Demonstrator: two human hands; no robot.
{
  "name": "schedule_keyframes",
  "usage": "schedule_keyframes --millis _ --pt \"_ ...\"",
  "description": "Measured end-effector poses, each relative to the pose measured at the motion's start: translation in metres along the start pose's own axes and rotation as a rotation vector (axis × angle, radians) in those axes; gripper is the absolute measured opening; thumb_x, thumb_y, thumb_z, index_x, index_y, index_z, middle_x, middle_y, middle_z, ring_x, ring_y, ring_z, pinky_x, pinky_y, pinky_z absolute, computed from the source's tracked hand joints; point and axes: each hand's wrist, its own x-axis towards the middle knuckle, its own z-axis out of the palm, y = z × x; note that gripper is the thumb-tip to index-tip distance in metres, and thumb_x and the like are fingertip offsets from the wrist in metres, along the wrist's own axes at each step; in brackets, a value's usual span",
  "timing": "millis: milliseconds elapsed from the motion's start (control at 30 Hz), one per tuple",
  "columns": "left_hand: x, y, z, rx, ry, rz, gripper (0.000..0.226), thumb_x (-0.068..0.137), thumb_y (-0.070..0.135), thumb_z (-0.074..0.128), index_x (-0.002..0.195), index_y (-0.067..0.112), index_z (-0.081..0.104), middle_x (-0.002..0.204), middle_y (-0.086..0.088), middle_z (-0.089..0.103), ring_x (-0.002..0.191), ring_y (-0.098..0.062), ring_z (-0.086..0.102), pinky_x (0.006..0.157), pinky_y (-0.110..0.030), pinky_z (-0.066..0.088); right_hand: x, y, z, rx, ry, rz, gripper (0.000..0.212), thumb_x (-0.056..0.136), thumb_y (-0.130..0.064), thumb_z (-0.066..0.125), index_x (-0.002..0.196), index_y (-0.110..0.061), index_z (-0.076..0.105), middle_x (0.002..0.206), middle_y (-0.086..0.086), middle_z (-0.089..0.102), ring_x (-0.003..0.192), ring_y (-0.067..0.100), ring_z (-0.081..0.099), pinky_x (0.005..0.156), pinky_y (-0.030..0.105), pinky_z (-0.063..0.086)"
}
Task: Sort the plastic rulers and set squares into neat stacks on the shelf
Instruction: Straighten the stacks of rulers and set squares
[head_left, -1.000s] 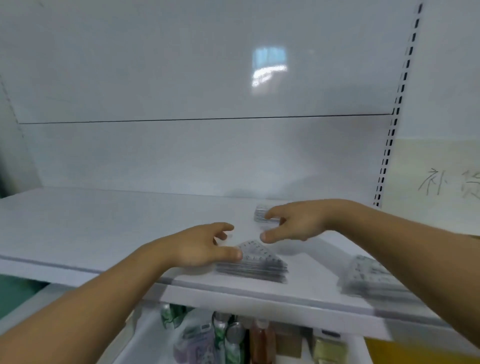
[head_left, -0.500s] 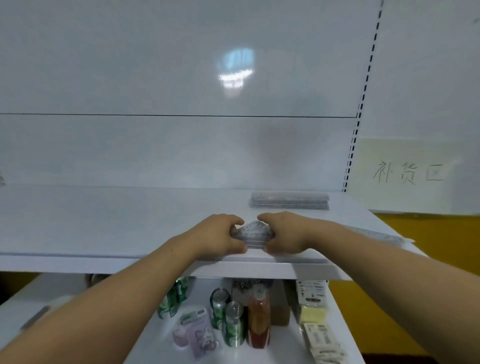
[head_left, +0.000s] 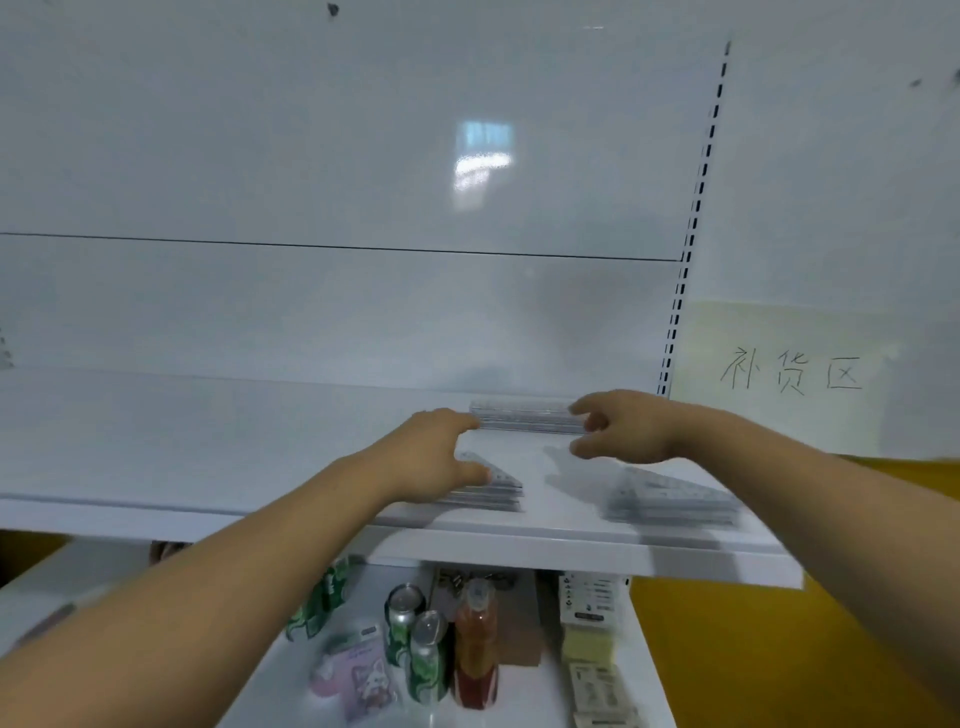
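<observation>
The person is reaching both bare arms over a white shelf (head_left: 208, 447). The left hand (head_left: 431, 457) is resting on the left part of a stack of clear set squares (head_left: 493, 491), which is lying near the shelf's front edge. Its thumb is lying flat across the top of that stack. Its fingers are stretching forward, relaxed rather than curled, and reaching to the left end of a stack of rulers (head_left: 524, 415).

The ruler stack is lying flat farther back, lengthwise along the shelf and close to the back panel. The right hand (head_left: 628, 428) is meeting its right end. The forefinger is reaching onto the top right corner, the thumb is pointing left just in front of the stack, and the other fingers are curling inward. Blur is smearing this spot, so I cannot tell whether those fingers are pinching the rulers or only touching them.

A second stack of set squares (head_left: 675, 501), also blurred, is sitting to the right near the front edge, apart from the first stack and from both hands.

On the lower shelf (head_left: 530, 696), two green cans (head_left: 415, 639) are standing just beside a red-orange bottle (head_left: 475, 644), with a pink packet (head_left: 358, 675) lying to their left. A pale notice (head_left: 789, 374) with handwritten characters is hanging to the right of the slotted upright (head_left: 691, 244).
</observation>
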Motion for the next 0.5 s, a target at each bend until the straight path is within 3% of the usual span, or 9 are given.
schedule_keyframes --millis 133,233,300,400,500 --pt "0.011 0.072 0.031 0.005 0.002 0.152 0.073 0.087 0.044 0.061 0.147 0.021 0.027 0.153 0.000 0.028 0.139 -0.019 0.029 0.111 -0.031 0.025 -0.021 0.057 -0.005 -0.002 -0.192 0.135 0.083 0.080 -0.051 0.066 0.148 -0.026 0.026 0.148 0.004 0.039 0.132 0.021 0.042 0.109 0.033 0.032" --pt "0.024 0.109 0.060 0.023 -0.089 0.148 0.079 0.085 0.045 0.062 0.148 0.020 0.021 0.150 -0.005 0.033 0.134 -0.024 0.035 0.107 -0.037 0.033 -0.034 0.079 0.003 0.003 -0.293 0.175 0.094 0.075 -0.051 0.072 0.150 -0.029 0.019 0.150 0.003 0.034 0.133 0.022 0.039 0.110 0.035 0.032" --pt "0.030 0.117 0.072 0.028 -0.097 0.121 0.070 0.084 0.041 0.063 0.142 0.018 0.030 0.138 -0.008 0.046 0.121 -0.025 0.047 0.097 -0.036 0.041 -0.041 0.086 0.010 -0.049 -0.253 0.131 0.092 0.076 -0.047 0.073 0.149 -0.029 0.021 0.144 0.001 0.043 0.122 0.019 0.047 0.105 0.031 0.036" --pt "0.036 0.120 0.080 0.019 -0.045 0.120 0.051 0.083 0.034 0.064 0.129 0.019 0.047 0.119 -0.004 0.059 0.101 -0.020 0.055 0.079 -0.029 0.041 -0.048 0.093 0.018 -0.095 -0.103 0.025 0.071 0.083 -0.035 0.068 0.144 -0.027 0.033 0.116 -0.005 0.053 0.098 0.013 0.052 0.088 0.024 0.040" --pt "0.040 0.120 0.081 0.000 0.001 0.107 0.049 0.083 0.030 0.065 0.129 0.022 0.050 0.117 -0.001 0.061 0.100 -0.018 0.056 0.080 -0.027 0.040 -0.048 0.100 0.024 -0.061 -0.038 -0.022 0.063 0.084 -0.032 0.066 0.141 -0.028 0.038 0.104 -0.008 0.052 0.092 0.011 0.052 0.081 0.023 0.040"
